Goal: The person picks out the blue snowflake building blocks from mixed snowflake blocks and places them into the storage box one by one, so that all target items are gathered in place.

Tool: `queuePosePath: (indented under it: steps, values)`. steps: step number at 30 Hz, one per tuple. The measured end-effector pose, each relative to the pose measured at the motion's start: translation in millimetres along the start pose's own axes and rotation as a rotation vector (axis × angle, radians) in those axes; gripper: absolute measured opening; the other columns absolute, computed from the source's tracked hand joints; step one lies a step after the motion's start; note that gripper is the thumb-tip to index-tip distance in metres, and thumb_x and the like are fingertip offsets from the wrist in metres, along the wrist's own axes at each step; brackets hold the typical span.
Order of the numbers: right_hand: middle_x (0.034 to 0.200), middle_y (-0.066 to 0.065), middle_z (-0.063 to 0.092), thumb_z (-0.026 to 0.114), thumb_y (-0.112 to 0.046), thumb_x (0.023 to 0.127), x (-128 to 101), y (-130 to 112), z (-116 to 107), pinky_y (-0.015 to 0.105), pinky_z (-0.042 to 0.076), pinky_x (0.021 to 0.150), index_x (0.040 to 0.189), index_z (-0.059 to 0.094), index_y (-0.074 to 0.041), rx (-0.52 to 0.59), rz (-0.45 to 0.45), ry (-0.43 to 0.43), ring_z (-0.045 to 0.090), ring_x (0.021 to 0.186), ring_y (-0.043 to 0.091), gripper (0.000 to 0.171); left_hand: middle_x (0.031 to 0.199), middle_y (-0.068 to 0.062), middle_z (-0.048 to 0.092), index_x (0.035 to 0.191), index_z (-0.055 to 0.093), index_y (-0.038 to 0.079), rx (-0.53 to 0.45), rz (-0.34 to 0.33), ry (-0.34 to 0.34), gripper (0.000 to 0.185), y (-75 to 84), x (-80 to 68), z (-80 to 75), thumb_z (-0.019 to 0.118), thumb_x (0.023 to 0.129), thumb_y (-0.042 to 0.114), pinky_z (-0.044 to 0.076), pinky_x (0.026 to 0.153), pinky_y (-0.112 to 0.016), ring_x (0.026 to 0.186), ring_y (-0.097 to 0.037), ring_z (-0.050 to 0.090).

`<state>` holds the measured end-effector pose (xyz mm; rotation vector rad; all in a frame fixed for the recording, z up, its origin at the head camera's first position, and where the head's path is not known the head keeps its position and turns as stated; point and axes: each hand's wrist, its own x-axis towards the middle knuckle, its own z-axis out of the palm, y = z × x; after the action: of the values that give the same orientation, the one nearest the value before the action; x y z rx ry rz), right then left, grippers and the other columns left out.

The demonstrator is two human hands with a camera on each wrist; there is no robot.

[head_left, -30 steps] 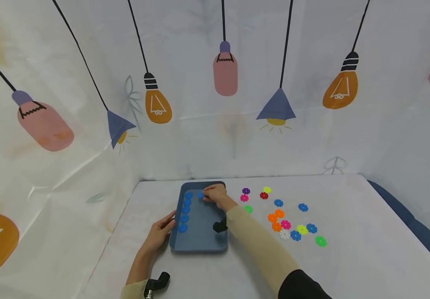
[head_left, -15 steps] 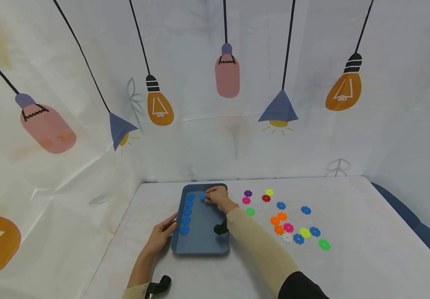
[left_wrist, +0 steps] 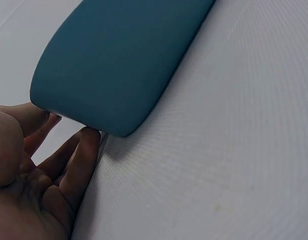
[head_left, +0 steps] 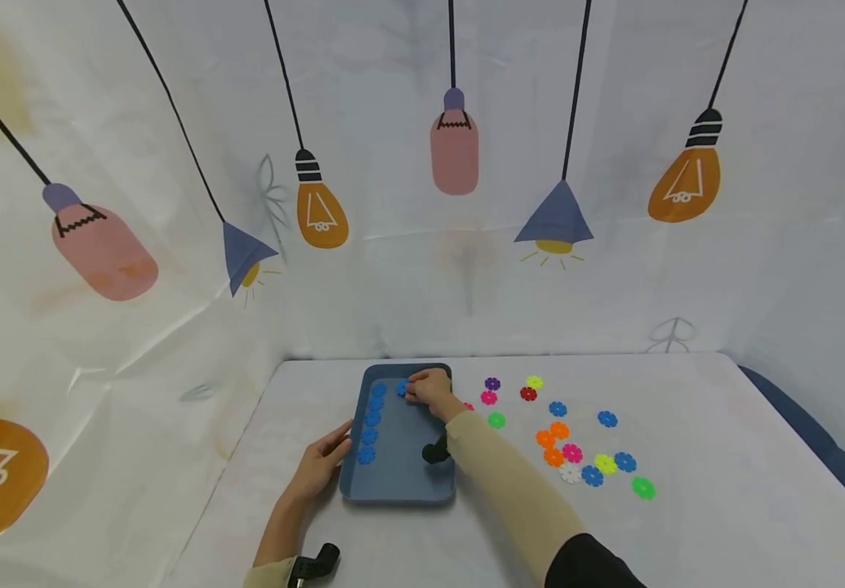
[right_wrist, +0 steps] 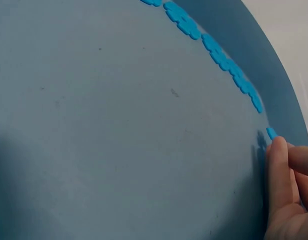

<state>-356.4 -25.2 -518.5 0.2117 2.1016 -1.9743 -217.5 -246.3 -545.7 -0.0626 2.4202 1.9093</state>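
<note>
A blue-grey tray [head_left: 411, 482] rests on the white table. A column of blue flower-shaped discs [head_left: 372, 418] lies along its left side. Near the tray's far edge my right hand [head_left: 433, 389] pinches another blue flower-shaped disc [head_left: 402, 388] between thumb and fingers. Only a sliver of that disc [right_wrist: 271, 133] shows past the fingertips in the right wrist view. My left hand [head_left: 319, 461] holds the tray at its left side. In the left wrist view, the thumb and bent fingers of that hand [left_wrist: 49, 175] meet the tray's edge [left_wrist: 114, 90].
Loose flower-shaped discs in several colours are scattered right of the tray, among them orange [head_left: 545, 438], green [head_left: 643, 488], white [head_left: 571, 473] and blue [head_left: 607, 419] ones. A white cloth [head_left: 407, 278] printed with lamps hangs behind the table [head_left: 716, 457].
The view has shifted slightly, so everything sits a little further right and lower. My right hand keeps its pinch on the disc at the tray's far end; my left hand stays at the tray.
</note>
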Motion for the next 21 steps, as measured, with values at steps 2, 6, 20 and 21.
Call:
queuePosePath:
  steps: [2,6,20,21]
  values:
    - [0.088,0.014,0.068,0.070,0.003,0.086,1,1,0,0.027,0.057,0.064,0.105,0.069,0.006,-0.014,-0.012,0.011,0.068,0.067,0.016,0.019,0.136,-0.020,0.052,0.144,0.049,0.010,-0.004,0.001,0.000,0.047,-0.4,1.5,0.2,0.058,0.099,0.022,0.049,0.094,-0.046,0.125,-0.033,0.048]
    - [0.084,0.014,0.067,0.070,0.005,0.085,0,2,0,0.026,0.056,0.061,0.104,0.068,0.007,-0.038,-0.032,0.018,0.066,0.063,0.014,0.020,0.135,-0.020,0.054,0.143,0.050,0.009,-0.013,-0.002,0.000,0.046,-0.3,2.3,0.0,0.058,0.099,0.020,0.050,0.092,-0.045,0.124,-0.033,0.049]
    - [0.085,0.013,0.066,0.068,0.004,0.086,-4,4,4,0.027,0.056,0.057,0.101,0.069,0.004,-0.079,-0.042,0.075,0.067,0.061,0.018,0.015,0.138,-0.023,0.050,0.143,0.049,0.006,-0.007,0.010,-0.004,0.047,-0.1,0.5,0.4,0.058,0.099,0.020,0.048,0.094,-0.048,0.127,-0.037,0.047]
    - [0.085,0.013,0.066,0.068,0.004,0.086,-3,5,5,0.026,0.055,0.056,0.100,0.070,0.004,-0.085,-0.043,0.080,0.066,0.060,0.017,0.014,0.138,-0.023,0.050,0.143,0.048,0.006,-0.001,0.008,-0.005,0.047,-0.4,0.1,0.5,0.058,0.099,0.020,0.048,0.094,-0.048,0.127,-0.037,0.047]
